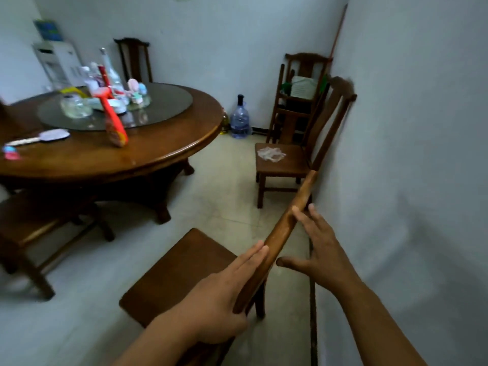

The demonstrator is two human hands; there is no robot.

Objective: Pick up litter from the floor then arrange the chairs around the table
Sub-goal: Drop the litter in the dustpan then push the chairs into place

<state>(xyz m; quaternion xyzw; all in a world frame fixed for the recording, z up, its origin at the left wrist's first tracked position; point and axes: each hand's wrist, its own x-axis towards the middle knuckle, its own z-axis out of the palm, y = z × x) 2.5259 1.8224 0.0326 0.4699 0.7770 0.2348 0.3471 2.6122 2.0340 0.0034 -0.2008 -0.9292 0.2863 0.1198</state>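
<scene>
A brown wooden chair [179, 273] stands just in front of me, its top rail [287, 228] running up and to the right. My left hand [224, 294] lies flat against the near side of that rail, fingers straight. My right hand [319, 249] is spread on the rail's far side, fingertips touching the wood, thumb apart. A second chair [282, 159] stands against the right wall with a crumpled clear plastic wrapper [270, 154] on its seat. The round wooden table [158, 151] is to the left.
Bottles, jars and a red pack crowd the table's glass turntable [163, 107]. Another chair [31, 223] sits at the table's near left, one [134, 59] behind it. Stacked chairs [298, 101] fill the far corner beside a blue water jug [239, 118]. The white wall [409, 154] is close on the right.
</scene>
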